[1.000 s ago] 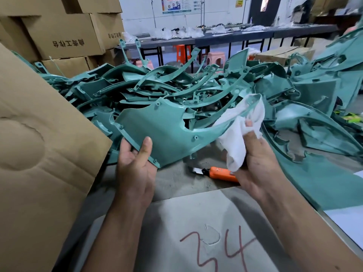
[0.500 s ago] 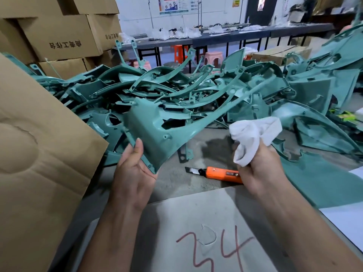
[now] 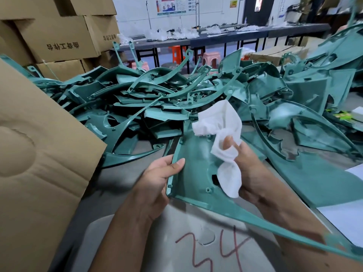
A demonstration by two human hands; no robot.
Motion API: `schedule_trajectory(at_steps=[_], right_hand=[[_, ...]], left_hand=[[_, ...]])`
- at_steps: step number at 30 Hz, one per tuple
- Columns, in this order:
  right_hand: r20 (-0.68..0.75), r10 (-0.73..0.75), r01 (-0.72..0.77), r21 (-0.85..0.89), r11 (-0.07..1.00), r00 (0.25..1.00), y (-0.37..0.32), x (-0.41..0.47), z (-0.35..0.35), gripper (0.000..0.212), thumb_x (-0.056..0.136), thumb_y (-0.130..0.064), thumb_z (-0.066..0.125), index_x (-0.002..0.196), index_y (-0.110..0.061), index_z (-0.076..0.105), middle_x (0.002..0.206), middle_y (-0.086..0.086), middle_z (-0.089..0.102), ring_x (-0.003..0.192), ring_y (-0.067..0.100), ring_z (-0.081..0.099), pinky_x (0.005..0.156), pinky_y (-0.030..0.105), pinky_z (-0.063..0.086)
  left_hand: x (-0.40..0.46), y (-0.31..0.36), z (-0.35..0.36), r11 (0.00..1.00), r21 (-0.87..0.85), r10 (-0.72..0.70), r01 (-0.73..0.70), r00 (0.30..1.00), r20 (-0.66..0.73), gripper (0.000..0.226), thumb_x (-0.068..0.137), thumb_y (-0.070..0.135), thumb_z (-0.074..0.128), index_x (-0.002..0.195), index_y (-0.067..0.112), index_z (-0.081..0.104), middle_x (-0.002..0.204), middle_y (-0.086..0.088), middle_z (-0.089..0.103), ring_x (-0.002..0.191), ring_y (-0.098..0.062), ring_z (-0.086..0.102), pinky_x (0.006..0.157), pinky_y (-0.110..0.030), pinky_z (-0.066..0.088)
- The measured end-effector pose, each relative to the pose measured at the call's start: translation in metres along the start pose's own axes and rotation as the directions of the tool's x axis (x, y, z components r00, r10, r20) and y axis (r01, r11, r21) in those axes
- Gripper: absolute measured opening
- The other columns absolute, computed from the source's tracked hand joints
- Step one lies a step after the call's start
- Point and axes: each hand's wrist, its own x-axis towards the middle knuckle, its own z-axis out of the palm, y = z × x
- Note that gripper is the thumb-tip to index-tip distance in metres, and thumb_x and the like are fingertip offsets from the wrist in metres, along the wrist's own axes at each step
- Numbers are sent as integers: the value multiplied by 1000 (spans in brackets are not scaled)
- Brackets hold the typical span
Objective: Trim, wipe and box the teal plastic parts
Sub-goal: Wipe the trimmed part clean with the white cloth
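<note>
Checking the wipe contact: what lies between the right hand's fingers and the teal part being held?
In the head view, the white cloth lies between the right hand and the teal part, which the left hand grips by its edge.

We see that the teal part (image 3: 196, 169) is smooth plastic with a soft gloss, and so are the parts in the pile (image 3: 157, 99) behind it. The white cloth (image 3: 224, 134) looks soft, matt and a little fluffy. The boxes (image 3: 59, 36) are matt brown cardboard. The grey surface (image 3: 110, 177) appears dull and slightly rough.
</note>
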Motion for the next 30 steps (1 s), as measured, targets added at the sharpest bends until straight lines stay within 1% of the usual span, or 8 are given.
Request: schedule_trajectory(at_steps=[6,12,16,19,21,24,28,30], right_hand=[[-82,52,-48,50,998,995,4,4,3,80,59,-32,102,124,-13,59,84,7,75,61,24,67,53,37,58],[-60,-12,14,41,999,998,10,6,2,5,68,-25,82,72,-24,78,64,1,63,46,8,55,40,18,42],[-108,-98,75,-205,976,989,17,8,2,13,99,-7,65,95,-19,69,73,-3,75,56,5,66,47,20,51],[155,-163,219,-485,847,974,28,4,1,17,97,-10,72,108,-22,67,85,-10,78,69,1,71,57,16,52],[276,-189,325,-627,708,942,30,-3,5,15,94,-34,73,97,-20,68,83,-7,73,71,9,68,61,28,53],[348,-297,457,-646,612,889,40,-5,4,56,97,-68,50,81,-16,65,84,2,60,85,24,58,78,47,48],[95,-385,384,-452,805,918,42,-1,-3,73,100,-74,37,86,-12,73,82,12,65,78,28,60,71,39,47],[73,-425,400,-512,760,902,41,-1,-5,67,102,-72,39,96,-16,75,84,10,68,76,30,62,69,43,50]], left_hand=[[3,0,2,998,-58,-15,12,999,-45,32,78,11,61,102,-4,76,103,-26,74,78,-32,75,72,-39,64],[3,2,1,891,-426,-204,157,977,-66,33,92,14,46,86,-1,75,74,-9,69,51,-20,63,43,-23,52],[6,10,-11,862,-507,-152,20,963,-220,39,104,24,40,87,6,70,63,0,59,44,-10,49,36,-15,36],[2,12,-9,869,-480,-87,-120,918,-386,33,106,29,46,122,10,67,77,-4,72,62,-15,62,53,-21,49],[0,13,-6,867,-479,-92,-141,897,-432,40,105,33,45,132,11,64,105,-9,77,94,-25,70,86,-35,56],[-3,18,4,832,-517,-100,-200,863,-495,42,105,35,44,128,6,64,131,-20,67,125,-37,60,112,-49,40],[-2,24,3,787,-496,-2,-367,803,-596,22,105,23,49,104,14,68,101,-7,78,70,-18,74,59,-24,56],[-2,24,1,794,-469,33,-388,797,-603,20,104,22,49,105,17,68,94,-3,80,69,-14,75,58,-22,55]])
